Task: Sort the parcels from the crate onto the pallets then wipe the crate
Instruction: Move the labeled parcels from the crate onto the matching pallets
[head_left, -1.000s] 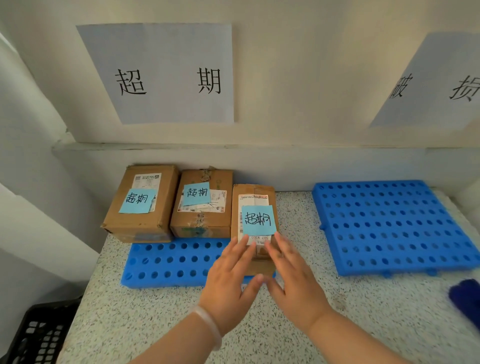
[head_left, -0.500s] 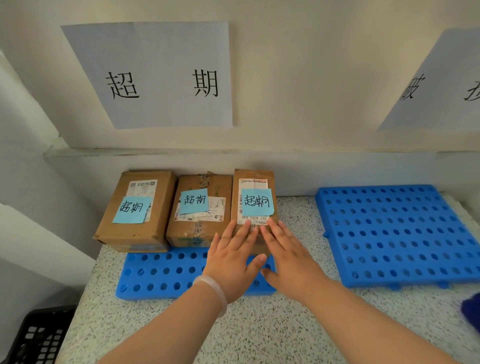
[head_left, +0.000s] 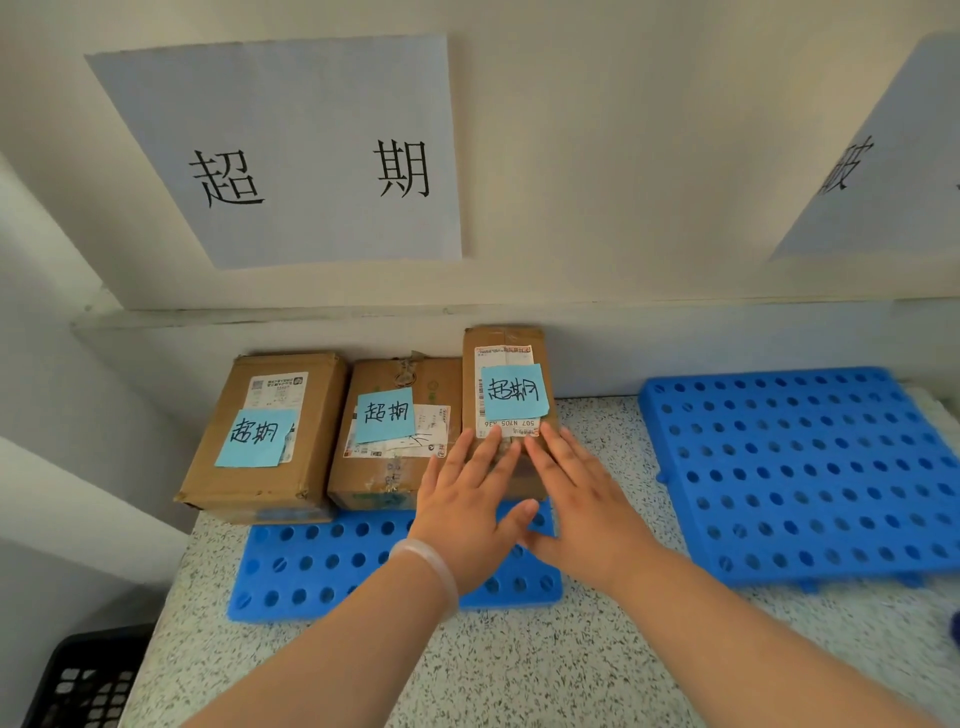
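1. Black crate (head_left: 88, 680): we recorded it nearest, at the lower left, below the edge of the speckled counter (head_left: 519, 675). It had a lattice wall, and its inside was out of our view.

2. Dark blue thing (head_left: 955, 629): it was cut off at the right edge, and we could not tell what it was.

3. Left hand (head_left: 467, 514), with a pale wristband (head_left: 431, 569), and right hand (head_left: 576, 509): they lay side by side, thumbs close together. Both were flat, fingers straight and slightly spread, gripping nothing. Their fingertips rested on the near end of the right parcel (head_left: 509, 384). The hands hid that parcel's near end and part of the left pallet (head_left: 322, 566).

4. Left pallet: blue, pierced with round holes, lying on the counter.

5. Three brown cardboard parcels stood in a row on that pallet's far half. The left parcel (head_left: 265, 436) overhung the pallet's left edge. The middle parcel (head_left: 400, 431) showed scuffed tape. The right parcel was the narrowest and reached back to the wall. Each stood just beside the next. Each carried a white shipping label and a light blue note (head_left: 514, 392) hand-lettered 超期.

6. Right pallet (head_left: 810, 478): blue with the same holes, well apart from the parcels.

7. Wall sign (head_left: 291, 150): we read 超期 on it, above the parcels. A second sign (head_left: 883, 156) at the right was partly cut off and showed 破.
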